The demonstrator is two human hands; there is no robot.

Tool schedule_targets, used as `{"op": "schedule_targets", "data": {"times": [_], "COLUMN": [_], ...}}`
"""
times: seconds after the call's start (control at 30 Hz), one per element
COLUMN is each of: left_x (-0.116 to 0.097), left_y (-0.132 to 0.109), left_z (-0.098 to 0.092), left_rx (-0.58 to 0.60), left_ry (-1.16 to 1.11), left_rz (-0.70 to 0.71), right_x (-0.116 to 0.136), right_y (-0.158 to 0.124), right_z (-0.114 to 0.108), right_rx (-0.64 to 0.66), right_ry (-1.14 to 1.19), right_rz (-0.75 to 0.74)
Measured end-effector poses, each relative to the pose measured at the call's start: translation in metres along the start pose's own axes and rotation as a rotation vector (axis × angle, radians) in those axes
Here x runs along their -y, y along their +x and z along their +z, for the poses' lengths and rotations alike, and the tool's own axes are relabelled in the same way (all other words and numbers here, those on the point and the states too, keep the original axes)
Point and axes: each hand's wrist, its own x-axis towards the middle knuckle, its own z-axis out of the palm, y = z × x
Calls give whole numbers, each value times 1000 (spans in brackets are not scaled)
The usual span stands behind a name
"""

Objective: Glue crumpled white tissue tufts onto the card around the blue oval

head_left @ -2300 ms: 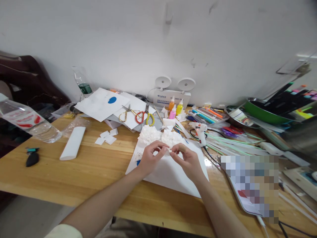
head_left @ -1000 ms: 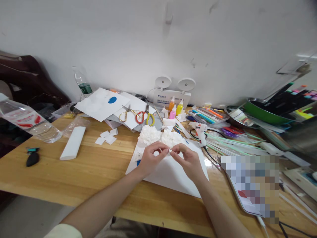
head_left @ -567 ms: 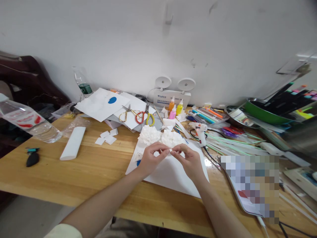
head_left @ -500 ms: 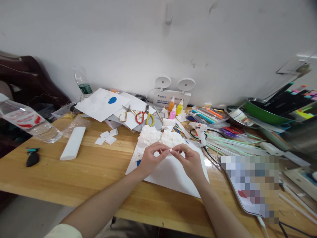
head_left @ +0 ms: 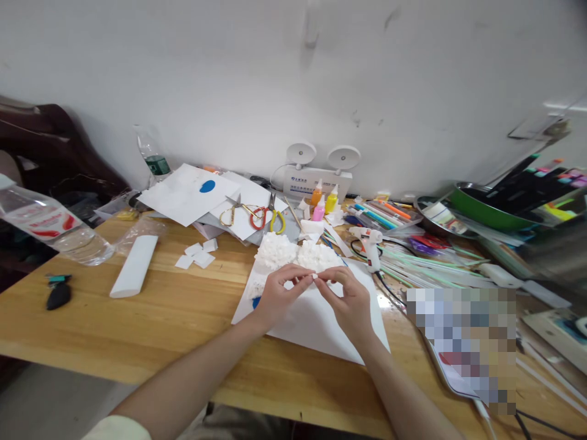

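Fingertip to fingertip, my left hand [head_left: 285, 293] and my right hand [head_left: 347, 298] pinch a small white piece of paper [head_left: 315, 276] between them. They are held over a white sheet [head_left: 302, 330] on the table. Just beyond the fingers lie two fluffy white clumps [head_left: 276, 250], their lower edges partly covered by my hands. A further white, speckled bit and a blue patch [head_left: 256, 302] show beside my left wrist. Several small white paper squares [head_left: 194, 249] lie loose to the left.
Scissors [head_left: 233, 211], red-handled pliers [head_left: 258, 218] and yellow-handled pliers [head_left: 277, 221] rest on papers at the back. A glue gun [head_left: 368, 244] with a cord stands right of the sheet. Nearby are paint bottles [head_left: 318, 209], a tablet-like device [head_left: 452, 366], a water bottle [head_left: 55, 223] and a white case [head_left: 135, 267].
Both hands keep almost the same place, still pinching the small white piece, which appears slightly turned between the fingertips. Nothing on the table has visibly moved.
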Motion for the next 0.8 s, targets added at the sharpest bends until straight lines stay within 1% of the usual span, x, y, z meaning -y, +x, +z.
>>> {"op": "schedule_targets", "data": {"times": [0.13,0.23,0.4,0.53,0.8], "left_x": [1,1,-1,-2,-2], "left_y": [0,-1,-2,-2,-2], "left_z": [0,0,0,0,0], "left_rx": [-74,-124,-83,-72,-32], "left_ry": [-13,1,12,4,0], "left_rz": [28,55,53,44,54], "right_x": [-3,-5,-5,-3,-5], "right_y": [1,1,2,2,2], "right_z": [1,0,0,0,0], "right_rx": [44,44,60,85,103], "right_ry": [55,94,136,158,163], "right_rz": [96,125,144,150,142]}}
